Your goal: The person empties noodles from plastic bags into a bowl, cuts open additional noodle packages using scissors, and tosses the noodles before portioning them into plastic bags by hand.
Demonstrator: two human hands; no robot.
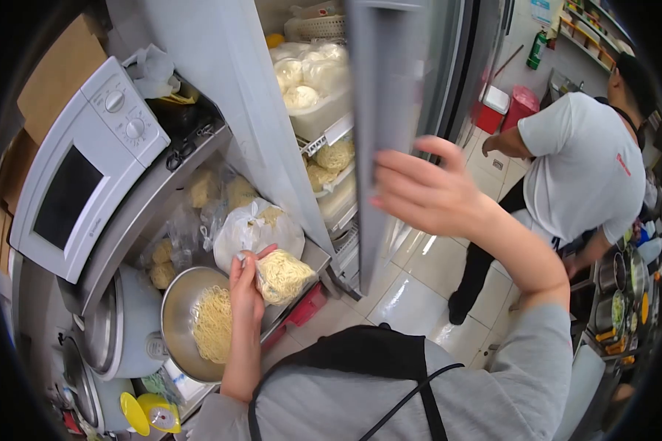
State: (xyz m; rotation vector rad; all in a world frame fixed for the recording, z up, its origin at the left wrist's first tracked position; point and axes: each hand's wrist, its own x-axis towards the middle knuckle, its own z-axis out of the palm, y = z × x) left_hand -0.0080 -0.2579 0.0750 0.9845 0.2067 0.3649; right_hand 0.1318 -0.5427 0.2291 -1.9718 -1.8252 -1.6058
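My left hand (247,296) is closed around a clear plastic bag of noodles (285,278), held above the counter edge. Just left of it stands a steel bowl (175,309) with loose yellow noodles (213,323) inside. Behind the bag sits a white plastic bag (254,239) with more noodles showing through. My right hand (428,187) is raised against the edge of the refrigerator door (379,95), its fingers stretched out and touching it. The door stands ajar. On the shelves inside are a tub of white bagged food (312,81) and bagged noodles (335,156).
A white microwave (88,169) rests on the steel shelf at left. Lidded containers (129,323) and a yellow scale (158,413) stand below. At right, a co-worker (581,162) bends toward a counter with pans (612,272). A red cooler (493,110) is farther back.
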